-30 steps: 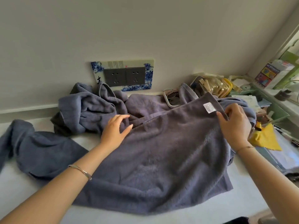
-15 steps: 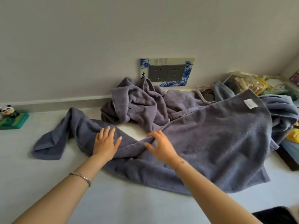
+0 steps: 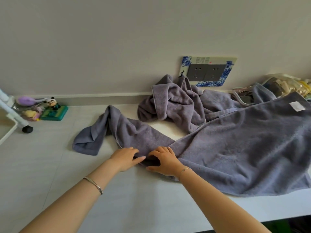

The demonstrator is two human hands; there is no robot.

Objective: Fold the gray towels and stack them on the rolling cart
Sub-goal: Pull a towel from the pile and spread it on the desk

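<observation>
Left hand (image 3: 125,158): lies palm down on the near hem of the large gray terry towel (image 3: 244,148), where the cloth narrows into a twisted neck. Its fingers (image 3: 134,150) are almost straight on the pile and clasp nothing.
Right hand (image 3: 165,161): just beside the left hand. Its fingers are bent and arched over a raised fold of the same neck, with the thumb on the near side, gripping the fold.
Towel body: spreads flat to the right of the right hand, with a small white label (image 3: 297,105) near its far right corner. From the hands a twisted strip runs away to the left.
Change: half a second ago the hands lay apart, both slack. Now they meet at the near hem, and the view has swung left, bringing the cart into sight.
Near room: the pale gray flat surface (image 3: 117,207) is bare under both forearms and left of the hands. Its straight edge shows at the lower right.
Heap: a crumpled gray towel (image 3: 173,105) sits by the skirting, touching the big towel's far hem.
Cart: the white rolling cart (image 3: 15,115) stands at the far left, well apart from both towels. A panda figurine on a green base (image 3: 53,109) is just beside it.
Wall: a blue-and-white patterned socket plate (image 3: 207,71) hangs above the heap.
</observation>
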